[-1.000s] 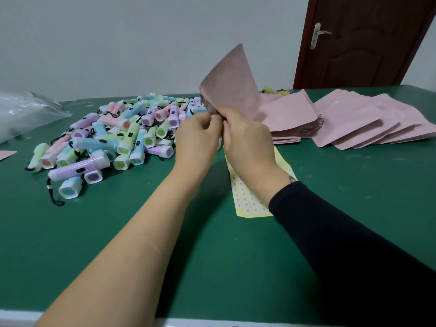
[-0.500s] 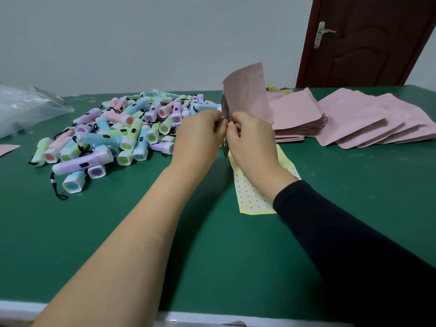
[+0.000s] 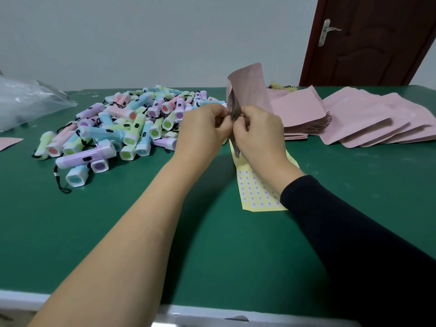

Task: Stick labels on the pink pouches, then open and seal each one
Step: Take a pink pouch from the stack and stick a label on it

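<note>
Green table (image 3: 70, 232), white wall, brown door (image 3: 377, 38) in the corner, and a pink pouch (image 3: 250, 88) is up in both hands!

Left hand (image 3: 203, 128) and right hand (image 3: 259, 133) each pinch the pouch's near edge with curled fingers and thumbs, holding it upright just above the yellow label sheet (image 3: 257, 192). A dark gap shows between its walls, so I judge this is the opening step. Whether this one carries its label, I cannot tell. To the right lies a fanned row of pouches (image 3: 365, 119), one showing a small round label, likely the finished lot. A thick stack (image 3: 297, 114) waits beside the hands, so plenty seems left. Little torches (image 3: 122, 128) are heaped on the left.
</note>
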`<control>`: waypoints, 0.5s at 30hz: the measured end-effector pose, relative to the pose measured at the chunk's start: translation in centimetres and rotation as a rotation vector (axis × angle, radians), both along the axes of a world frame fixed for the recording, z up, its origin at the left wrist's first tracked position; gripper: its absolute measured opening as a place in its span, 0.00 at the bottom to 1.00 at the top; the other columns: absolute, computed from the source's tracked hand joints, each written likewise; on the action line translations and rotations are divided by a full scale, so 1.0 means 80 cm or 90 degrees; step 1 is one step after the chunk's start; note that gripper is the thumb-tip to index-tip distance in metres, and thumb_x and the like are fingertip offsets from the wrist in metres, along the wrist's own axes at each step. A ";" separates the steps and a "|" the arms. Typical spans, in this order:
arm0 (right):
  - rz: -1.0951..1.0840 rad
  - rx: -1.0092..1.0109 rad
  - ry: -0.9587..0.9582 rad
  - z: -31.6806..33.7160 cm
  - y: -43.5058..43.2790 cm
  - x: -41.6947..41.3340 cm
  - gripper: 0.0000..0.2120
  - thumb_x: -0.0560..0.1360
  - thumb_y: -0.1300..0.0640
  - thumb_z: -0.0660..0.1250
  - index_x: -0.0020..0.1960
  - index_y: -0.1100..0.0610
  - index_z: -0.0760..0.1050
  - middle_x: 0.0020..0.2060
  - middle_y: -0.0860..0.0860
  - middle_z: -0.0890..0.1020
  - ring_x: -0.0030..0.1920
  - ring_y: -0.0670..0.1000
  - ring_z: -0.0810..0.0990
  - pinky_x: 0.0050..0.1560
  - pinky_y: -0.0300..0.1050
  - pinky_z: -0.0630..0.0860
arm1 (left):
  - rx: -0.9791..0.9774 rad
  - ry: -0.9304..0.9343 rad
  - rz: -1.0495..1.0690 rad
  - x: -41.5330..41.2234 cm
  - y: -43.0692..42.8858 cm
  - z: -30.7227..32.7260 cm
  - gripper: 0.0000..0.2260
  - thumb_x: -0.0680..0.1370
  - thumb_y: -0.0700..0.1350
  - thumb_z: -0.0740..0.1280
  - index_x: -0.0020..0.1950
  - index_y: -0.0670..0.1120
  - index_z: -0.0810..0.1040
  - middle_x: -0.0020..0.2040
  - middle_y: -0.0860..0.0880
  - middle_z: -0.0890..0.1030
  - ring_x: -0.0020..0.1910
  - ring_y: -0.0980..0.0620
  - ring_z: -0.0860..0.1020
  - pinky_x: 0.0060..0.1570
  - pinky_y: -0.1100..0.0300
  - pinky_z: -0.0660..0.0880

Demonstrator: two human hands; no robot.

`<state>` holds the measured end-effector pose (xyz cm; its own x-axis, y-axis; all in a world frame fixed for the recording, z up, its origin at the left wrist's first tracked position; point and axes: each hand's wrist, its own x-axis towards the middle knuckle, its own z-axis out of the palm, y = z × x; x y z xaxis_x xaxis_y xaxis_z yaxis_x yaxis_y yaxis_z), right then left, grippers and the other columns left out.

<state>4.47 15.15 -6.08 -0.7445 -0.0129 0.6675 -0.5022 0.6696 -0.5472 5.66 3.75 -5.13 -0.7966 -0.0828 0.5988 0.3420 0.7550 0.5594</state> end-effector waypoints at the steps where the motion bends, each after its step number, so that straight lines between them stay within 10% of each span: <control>1: 0.000 0.015 -0.008 -0.001 -0.001 0.000 0.09 0.77 0.62 0.59 0.44 0.63 0.77 0.33 0.59 0.79 0.37 0.62 0.76 0.38 0.53 0.67 | 0.009 -0.010 0.005 -0.001 -0.001 -0.002 0.12 0.78 0.41 0.65 0.34 0.47 0.72 0.26 0.54 0.71 0.25 0.58 0.67 0.28 0.67 0.63; 6: 0.021 0.091 -0.082 -0.007 -0.008 0.002 0.21 0.79 0.60 0.58 0.71 0.53 0.67 0.50 0.59 0.82 0.50 0.64 0.78 0.45 0.50 0.72 | 0.037 -0.023 0.012 -0.002 0.001 -0.008 0.17 0.78 0.43 0.65 0.30 0.52 0.67 0.25 0.56 0.70 0.26 0.61 0.69 0.28 0.69 0.63; 15: 0.037 0.109 -0.072 -0.006 -0.007 0.003 0.20 0.80 0.61 0.55 0.71 0.56 0.66 0.52 0.60 0.82 0.51 0.65 0.77 0.44 0.50 0.69 | 0.059 -0.044 0.057 -0.003 0.012 -0.008 0.07 0.78 0.47 0.62 0.43 0.48 0.76 0.32 0.55 0.75 0.32 0.58 0.72 0.31 0.61 0.64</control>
